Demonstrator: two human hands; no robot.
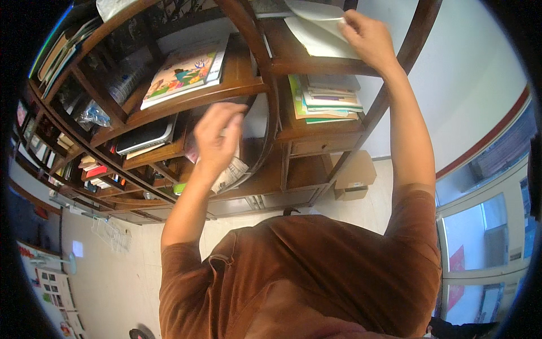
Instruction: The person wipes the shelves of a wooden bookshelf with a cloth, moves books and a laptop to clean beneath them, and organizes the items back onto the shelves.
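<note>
My right hand [367, 37] pinches the edge of a white paper sheet or booklet cover [317, 10], lifted above white pages [315, 40] on the upper right wooden shelf. Raised in front of the middle of the shelving, my left hand [219, 131] has its fingers partly curled and is a little blurred; nothing shows in it. Up and to its left, an illustrated picture book [182, 76] lies flat on top of another book on a shelf. Behind my left wrist, something like folded printed paper [230, 173] is partly hidden.
Below the right shelf, books and papers [330, 99] are stacked over a small drawer [324, 145]. A laptop-like device [146, 140] lies on a left shelf. Curved wooden dividers [271, 93] frame the compartments. A cardboard box [355, 169] stands on the floor at right.
</note>
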